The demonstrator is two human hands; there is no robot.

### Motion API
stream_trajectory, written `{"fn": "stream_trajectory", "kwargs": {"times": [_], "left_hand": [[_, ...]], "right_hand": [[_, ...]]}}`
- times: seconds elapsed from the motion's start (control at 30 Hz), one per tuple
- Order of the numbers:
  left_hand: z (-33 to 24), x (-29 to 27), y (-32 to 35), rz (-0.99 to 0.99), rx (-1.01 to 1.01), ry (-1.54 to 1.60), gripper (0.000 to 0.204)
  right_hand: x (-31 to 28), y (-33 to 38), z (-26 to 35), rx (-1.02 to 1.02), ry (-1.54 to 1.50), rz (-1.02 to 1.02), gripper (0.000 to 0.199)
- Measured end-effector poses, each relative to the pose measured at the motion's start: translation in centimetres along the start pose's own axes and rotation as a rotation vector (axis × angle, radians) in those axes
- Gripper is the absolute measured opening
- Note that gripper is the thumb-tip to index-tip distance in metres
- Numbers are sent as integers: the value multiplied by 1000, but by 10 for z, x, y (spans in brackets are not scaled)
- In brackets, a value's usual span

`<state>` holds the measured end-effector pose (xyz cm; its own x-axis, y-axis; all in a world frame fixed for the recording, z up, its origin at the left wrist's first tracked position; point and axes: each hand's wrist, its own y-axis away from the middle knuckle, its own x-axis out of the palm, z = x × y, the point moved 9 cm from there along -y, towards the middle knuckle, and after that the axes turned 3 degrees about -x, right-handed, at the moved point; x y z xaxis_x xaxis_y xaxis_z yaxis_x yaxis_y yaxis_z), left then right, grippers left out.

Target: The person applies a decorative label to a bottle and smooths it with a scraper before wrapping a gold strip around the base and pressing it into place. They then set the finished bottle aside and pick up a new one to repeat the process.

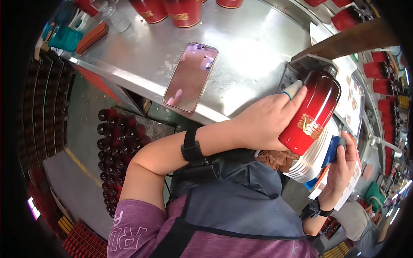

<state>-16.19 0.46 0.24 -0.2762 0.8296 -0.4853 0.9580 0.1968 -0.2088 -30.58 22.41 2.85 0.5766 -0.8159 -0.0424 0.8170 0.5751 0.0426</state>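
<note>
The left hand (262, 124) is wrapped around a glossy red bottle (312, 114), gripping it from its left side, with a white-taped fingertip (294, 89) resting high on the body. The bottle is tilted, its dark upper end leaning up and to the right toward a grey metal fixture (301, 64) at the edge of the steel worktable (241, 47), its rounded base pointing down toward the person's apron (241, 193). A gold emblem (310, 126) faces outward on the lower part.

The right hand (342, 165) sits just below and to the right of the bottle's base, fingers closed on a small blue object (336, 148) which I cannot identify. Between the two hands lies a stack of white sheets (312, 161).

A smartphone (190, 77) lies flat on the worktable, well left of the bottle. More red containers (183, 10) stand along the far edge of the table, and below the table to the left, dark red bottles (118, 146) are packed upright in a crate.
</note>
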Motion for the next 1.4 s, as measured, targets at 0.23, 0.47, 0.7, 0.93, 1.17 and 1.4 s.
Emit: {"fn": "stream_trajectory", "kwargs": {"times": [0.23, 0.47, 0.7, 0.93, 1.17, 1.4], "left_hand": [[-3, -13, 9, -147, 95, 50, 123], [16, 2, -3, -100, -105, 431, 90], [35, 9, 3, -219, -99, 705, 61], [25, 14, -5, -219, -130, 638, 74], [25, 14, -11, -221, -155, 654, 80], [26, 14, -9, -205, -164, 638, 82]], "right_hand": [[8, -1, -2, 26, 4, 49, 36], [13, 8, 6, 23, 37, -49, 32], [28, 9, 5, 27, -22, 33, 29], [29, 13, -2, 74, -80, -27, 28], [27, 13, -6, 99, -85, -48, 28], [32, 13, -9, 111, -86, -38, 28]]}}
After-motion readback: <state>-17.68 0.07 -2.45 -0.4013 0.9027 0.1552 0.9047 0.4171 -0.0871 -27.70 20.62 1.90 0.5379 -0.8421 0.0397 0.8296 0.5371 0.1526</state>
